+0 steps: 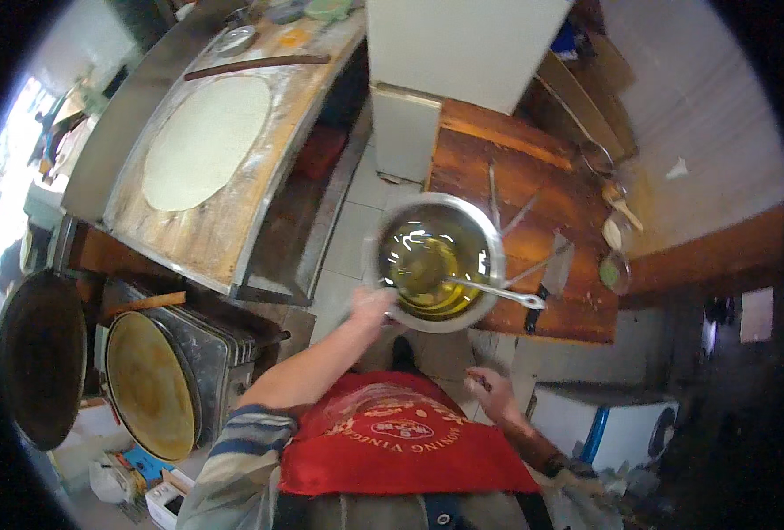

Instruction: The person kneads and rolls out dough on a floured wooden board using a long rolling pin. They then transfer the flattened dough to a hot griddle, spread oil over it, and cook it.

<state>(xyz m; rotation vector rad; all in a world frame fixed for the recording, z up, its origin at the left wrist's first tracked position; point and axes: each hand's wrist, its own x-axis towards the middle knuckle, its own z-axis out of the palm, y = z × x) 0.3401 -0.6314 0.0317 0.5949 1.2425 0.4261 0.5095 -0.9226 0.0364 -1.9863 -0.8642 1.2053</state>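
Note:
My left hand (372,306) grips the near left rim of a steel bowl (495,243), holding it over the gap beside the brown wooden table. Yellow oil (420,265) fills part of the bowl. A metal ladle (509,293) rests in the oil, its handle leaning out over the right rim. Lower down, in front of the red apron (392,433), my right hand (491,393) is apart from the bowl. Its fingers look curled in, and what they may hold is too blurred to make out.
A cleaver (555,269) and thin sticks lie on the brown table (471,159). Rolled-out dough (208,141) and a rolling pin (258,67) lie on the floured board at left. A round griddle (149,384) with its raised dark lid (43,358) stands at lower left.

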